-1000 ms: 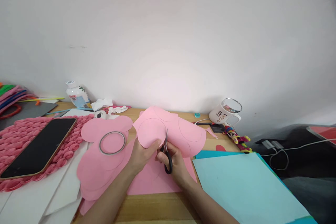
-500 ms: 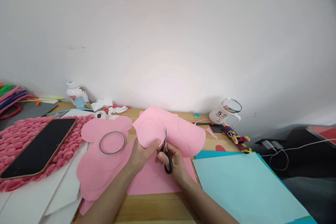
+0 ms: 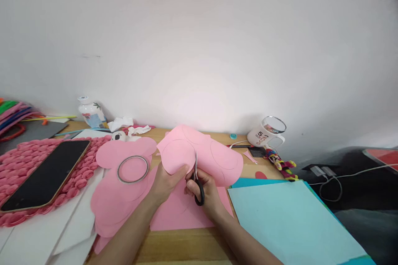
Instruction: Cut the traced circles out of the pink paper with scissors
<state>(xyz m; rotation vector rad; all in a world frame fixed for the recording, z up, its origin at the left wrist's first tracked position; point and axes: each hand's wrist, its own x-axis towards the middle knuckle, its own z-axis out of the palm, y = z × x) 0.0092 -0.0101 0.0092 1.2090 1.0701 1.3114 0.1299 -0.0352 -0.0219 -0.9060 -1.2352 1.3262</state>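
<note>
My left hand [image 3: 166, 180] pinches the near edge of a pink paper sheet [image 3: 205, 145] marked with drawn circles, its thumb on top of a partly cut round section. In my right hand [image 3: 207, 192] are black-handled scissors [image 3: 199, 188], their blades pointing away from me and sitting at the paper along a circle's outline. The sheet curls up off the table, its right side bent over. Beneath it lies another flat pink sheet [image 3: 174, 217]. Cut pink paper circles [image 3: 118, 203] overlap on the left, with a ring-shaped roll [image 3: 133, 158] resting on them.
A phone [image 3: 46, 174] lies on a pink ruffled mat [image 3: 18, 161] at the left, beside white sheets [image 3: 46, 232]. Light blue paper [image 3: 289, 215] covers the right. Behind stand a mug [image 3: 263, 134], a small doll [image 3: 281, 165] and a white bottle [image 3: 91, 112] near the wall.
The pink sheet and scissor blades have shifted very slightly to the left. Both hands keep their hold, and nothing else visibly differs.
</note>
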